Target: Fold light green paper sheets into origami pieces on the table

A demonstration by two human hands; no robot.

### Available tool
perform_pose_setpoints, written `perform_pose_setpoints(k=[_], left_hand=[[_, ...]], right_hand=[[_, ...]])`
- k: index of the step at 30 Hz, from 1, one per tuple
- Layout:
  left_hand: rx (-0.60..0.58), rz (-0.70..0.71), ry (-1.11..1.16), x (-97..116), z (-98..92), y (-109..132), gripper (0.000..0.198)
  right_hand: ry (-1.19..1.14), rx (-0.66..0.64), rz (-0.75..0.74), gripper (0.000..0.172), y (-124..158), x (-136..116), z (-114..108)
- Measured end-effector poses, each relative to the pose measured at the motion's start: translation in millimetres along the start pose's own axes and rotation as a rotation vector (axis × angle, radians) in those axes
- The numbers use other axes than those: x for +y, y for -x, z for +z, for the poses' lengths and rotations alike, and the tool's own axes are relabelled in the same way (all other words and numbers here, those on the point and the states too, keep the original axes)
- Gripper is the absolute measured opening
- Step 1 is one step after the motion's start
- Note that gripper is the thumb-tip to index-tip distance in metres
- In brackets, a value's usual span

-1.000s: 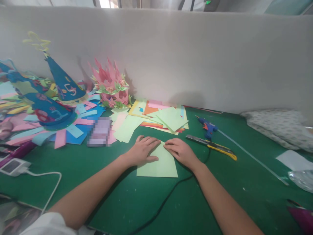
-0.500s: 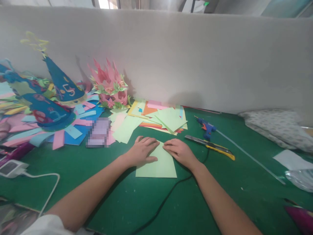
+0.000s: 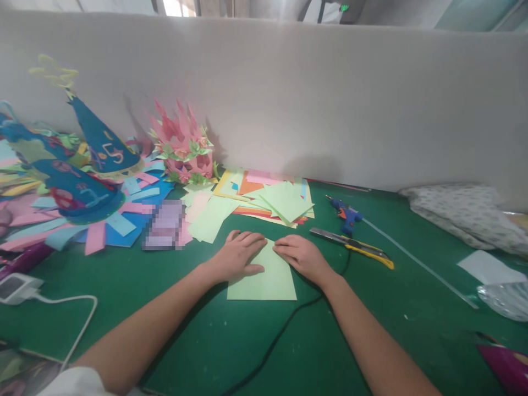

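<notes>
A light green sheet of paper (image 3: 264, 283) lies on the green tabletop in front of me, with its lower edge towards me. My left hand (image 3: 239, 256) rests flat on its upper left part, fingers stretched out and thumb apart. At the upper right edge of the sheet is my right hand (image 3: 303, 257), its fingers drawn together and touching the paper. The far edge of the sheet is partly hidden by both hands. Just right of my right hand lies a yellow utility knife (image 3: 369, 252) with its blade out.
A blue glue gun (image 3: 346, 214) with a long glue stick lies behind the knife. Coloured paper sheets (image 3: 284, 201) are piled at the back. Decorated blue cone hats (image 3: 105, 143) and a pink paper crown (image 3: 183, 146) stand left. A black cable (image 3: 272, 349) crosses the tabletop (image 3: 185, 330).
Both hands keep the same place on the paper. The whole view has shifted very slightly, so everything sits a little further left.
</notes>
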State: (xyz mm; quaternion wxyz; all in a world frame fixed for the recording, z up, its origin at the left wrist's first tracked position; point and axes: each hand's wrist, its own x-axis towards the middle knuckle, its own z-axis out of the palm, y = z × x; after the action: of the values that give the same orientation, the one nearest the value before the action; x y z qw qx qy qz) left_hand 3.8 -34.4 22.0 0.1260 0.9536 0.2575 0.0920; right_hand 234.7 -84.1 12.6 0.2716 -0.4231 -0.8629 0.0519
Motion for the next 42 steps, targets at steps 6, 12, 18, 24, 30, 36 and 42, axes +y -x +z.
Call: perform_pose_setpoints(k=[6, 12, 18, 24, 30, 36, 42], left_hand=[[-0.002, -0.005, 0.006, -0.3, 0.9, 0.2, 0.055], [0.001, -0.007, -0.001, 0.6, -0.2, 0.1, 0.054], [-0.001, -0.010, -0.022, 1.2, -1.3, -0.1, 0.054], [-0.005, -0.005, -0.014, -0.1, 0.2, -0.1, 0.056], [-0.009, -0.003, -0.003, 0.2, -1.4, -0.1, 0.053], [0.035, -0.012, 0.000, 6.5, -4.4, -0.8, 0.046], [0.096, -0.087, -0.042, 13.1, 3.4, -4.8, 0.031]], right_hand=[[0.001, 0.001, 0.004, 0.023, -0.6, -1.8, -1.3], [-0.018, -0.003, 0.005, 0.023, -0.8, -1.4, -1.6], [-0.031, 0.000, 0.005, 0.023, -0.1, -0.2, -1.3], [-0.028, -0.007, 0.011, 0.025, -0.8, -0.7, -2.4], [-0.036, -0.010, 0.011, 0.023, -0.6, -1.7, -3.3], [-0.032, 0.007, 0.009, 0.023, -1.3, -2.0, -3.2], [-0.038, 0.002, 0.005, 0.023, -2.5, -2.0, -3.4]])
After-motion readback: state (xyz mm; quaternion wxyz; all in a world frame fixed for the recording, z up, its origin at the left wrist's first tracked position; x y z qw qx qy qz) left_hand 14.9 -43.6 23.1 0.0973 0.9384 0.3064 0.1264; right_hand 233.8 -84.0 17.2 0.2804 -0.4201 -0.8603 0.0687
